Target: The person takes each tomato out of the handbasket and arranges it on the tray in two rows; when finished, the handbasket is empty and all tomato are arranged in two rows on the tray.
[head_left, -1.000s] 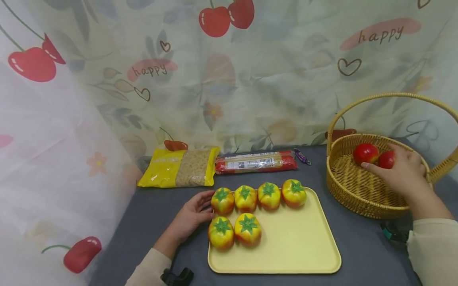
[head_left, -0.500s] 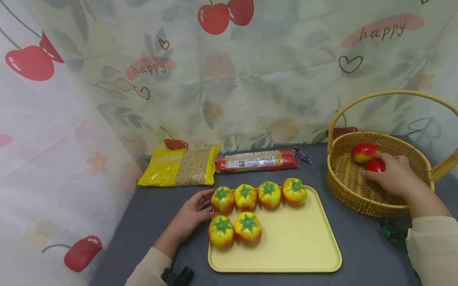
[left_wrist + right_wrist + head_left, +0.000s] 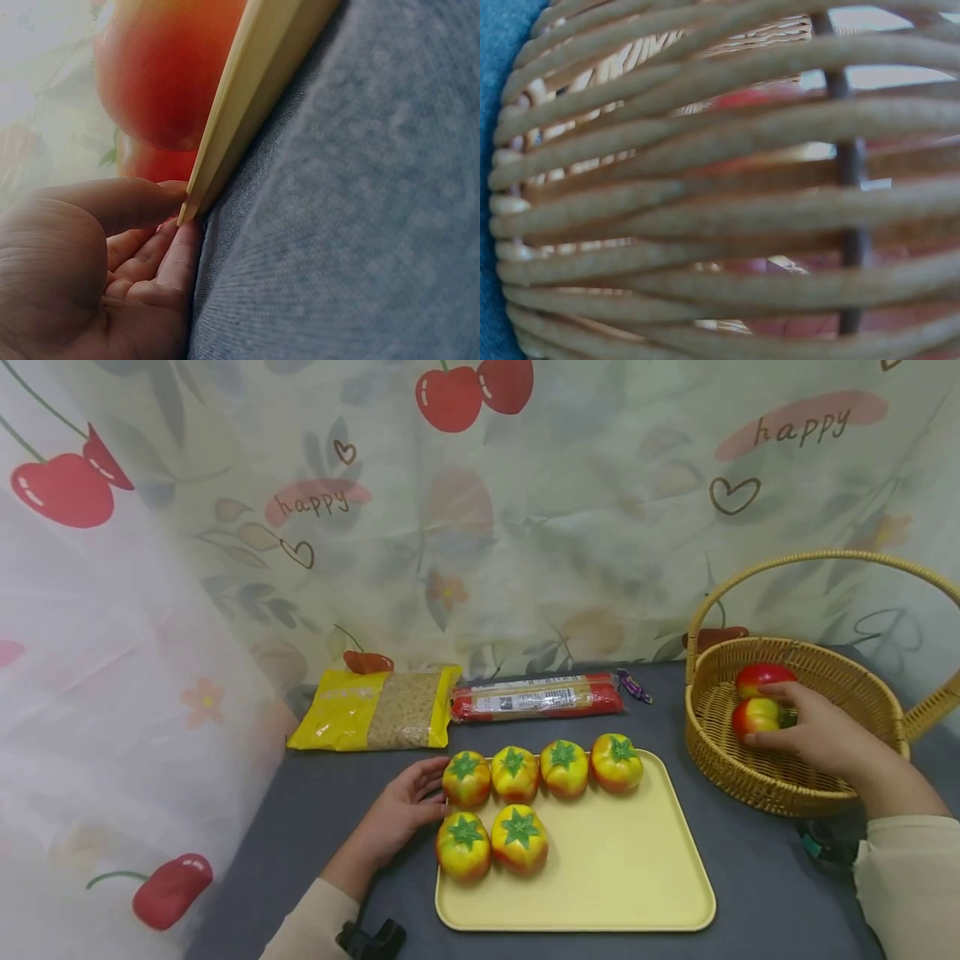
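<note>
In the head view my right hand reaches into the wicker basket and grips a yellow-and-red toy tomato, its green top turned to the right. Just behind it lies a redder tomato. My left hand is at the left edge of the pale yellow tray; the left wrist view shows its thumb and fingers pinching the tray's rim. On the tray, several tomatoes sit green top up, in a back row and a shorter front row. In the right wrist view, basket weave hides most of the right hand.
Behind the tray lie a yellow bag of dry food, a red-and-clear long packet and a small purple-wrapped sweet. The basket's tall handle arches above my right hand. A printed curtain closes off the back.
In the basket, my right hand has moved left and turned the tomato, which now shows its yellow side and green top instead of red. The left hand and tray have stayed put.
</note>
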{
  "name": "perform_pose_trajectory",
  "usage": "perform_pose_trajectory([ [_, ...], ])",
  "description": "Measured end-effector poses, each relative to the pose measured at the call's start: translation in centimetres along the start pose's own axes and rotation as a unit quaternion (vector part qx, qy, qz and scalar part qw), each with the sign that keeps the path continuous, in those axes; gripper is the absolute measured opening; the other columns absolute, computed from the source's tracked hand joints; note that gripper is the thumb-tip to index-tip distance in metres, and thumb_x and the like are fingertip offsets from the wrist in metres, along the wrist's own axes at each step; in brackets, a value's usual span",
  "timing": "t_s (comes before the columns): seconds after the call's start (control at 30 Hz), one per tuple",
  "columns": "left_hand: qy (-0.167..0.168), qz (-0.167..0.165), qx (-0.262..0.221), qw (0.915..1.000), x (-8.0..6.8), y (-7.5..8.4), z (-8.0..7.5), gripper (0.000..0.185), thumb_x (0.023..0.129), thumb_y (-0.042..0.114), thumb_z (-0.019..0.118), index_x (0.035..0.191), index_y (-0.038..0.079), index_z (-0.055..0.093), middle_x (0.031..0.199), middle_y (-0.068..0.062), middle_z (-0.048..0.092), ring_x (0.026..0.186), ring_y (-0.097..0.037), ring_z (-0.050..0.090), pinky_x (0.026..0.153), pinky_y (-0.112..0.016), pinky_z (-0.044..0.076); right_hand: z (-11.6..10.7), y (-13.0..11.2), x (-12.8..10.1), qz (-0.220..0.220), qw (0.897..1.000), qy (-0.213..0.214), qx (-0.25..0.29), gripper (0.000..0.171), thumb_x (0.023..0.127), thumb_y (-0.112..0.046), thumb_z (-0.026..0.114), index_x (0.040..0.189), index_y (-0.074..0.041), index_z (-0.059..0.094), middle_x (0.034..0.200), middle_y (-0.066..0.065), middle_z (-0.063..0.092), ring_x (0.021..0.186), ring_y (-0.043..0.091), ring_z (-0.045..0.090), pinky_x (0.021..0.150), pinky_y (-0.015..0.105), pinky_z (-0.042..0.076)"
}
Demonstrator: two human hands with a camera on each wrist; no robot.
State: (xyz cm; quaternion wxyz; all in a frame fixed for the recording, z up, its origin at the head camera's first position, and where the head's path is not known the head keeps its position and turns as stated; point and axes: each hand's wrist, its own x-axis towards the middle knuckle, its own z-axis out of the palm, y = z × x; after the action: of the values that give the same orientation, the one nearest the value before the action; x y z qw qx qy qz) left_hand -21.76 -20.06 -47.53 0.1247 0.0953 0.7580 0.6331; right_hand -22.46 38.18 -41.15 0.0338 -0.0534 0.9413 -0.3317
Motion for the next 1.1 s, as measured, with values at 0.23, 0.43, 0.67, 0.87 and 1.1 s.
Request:
perform_pose_trajectory([
  [0.23,0.001,-0.002,-0.005,1.0000,0.0,0.0,0.0,0.076,0.093,-0.008,0.078,0.161,0.004,0.047,0.162,-0.014,0.050,0.150,-0.031,0.046,0.119,-0.045,0.043,0.3,-0.2,0.0,-0.023,1.000,-0.003,-0.014,0.084,0.097,-0.035,0.085,0.151,0.014,0.044,0.137,0.037,0.047,0.118,0.051,0.045,0.090,0.056,0.048],
  [0.43,-0.001,-0.004,-0.009,1.0000,-0.1,0.0,-0.1,0.076,0.093,-0.007,0.078,0.161,0.003,0.047,0.162,-0.015,0.050,0.150,-0.032,0.046,0.119,-0.045,0.043,0.4,-0.6,0.1,-0.034,0.999,0.011,0.009,0.083,0.101,-0.035,0.081,0.156,0.011,0.040,0.139,0.031,0.049,0.116,0.045,0.051,0.085,0.036,0.050],
  [0.67,-0.002,-0.003,-0.007,1.0000,-0.1,0.0,-0.1,0.076,0.093,-0.006,0.079,0.161,0.003,0.047,0.162,-0.015,0.050,0.150,-0.033,0.046,0.119,-0.044,0.043,0.1,-2.1,-0.3,-0.034,0.997,0.052,0.046,0.078,0.103,-0.034,0.079,0.157,0.009,0.042,0.134,0.025,0.053,0.102,0.030,0.059,0.073,0.024,0.054],
  [0.87,-0.006,0.001,-0.008,1.0000,-0.1,0.0,-0.1,0.075,0.094,-0.005,0.078,0.162,0.003,0.046,0.162,-0.016,0.049,0.151,-0.033,0.045,0.118,-0.044,0.043,0.2,-4.1,-0.8,-0.041,0.995,0.062,0.068,0.079,0.103,-0.037,0.079,0.158,0.005,0.042,0.138,0.024,0.047,0.104,0.034,0.058,0.072,0.024,0.055],
  [1.1,-0.005,0.001,-0.007,1.0000,0.0,0.1,-0.1,0.076,0.094,-0.005,0.079,0.162,0.002,0.046,0.162,-0.017,0.049,0.151,-0.034,0.045,0.119,-0.045,0.043,1.6,-6.9,-1.1,-0.093,0.989,0.077,0.090,0.072,0.103,-0.027,0.080,0.160,-0.001,0.044,0.148,0.024,0.042,0.110,0.031,0.054,0.078,0.013,0.051],
])
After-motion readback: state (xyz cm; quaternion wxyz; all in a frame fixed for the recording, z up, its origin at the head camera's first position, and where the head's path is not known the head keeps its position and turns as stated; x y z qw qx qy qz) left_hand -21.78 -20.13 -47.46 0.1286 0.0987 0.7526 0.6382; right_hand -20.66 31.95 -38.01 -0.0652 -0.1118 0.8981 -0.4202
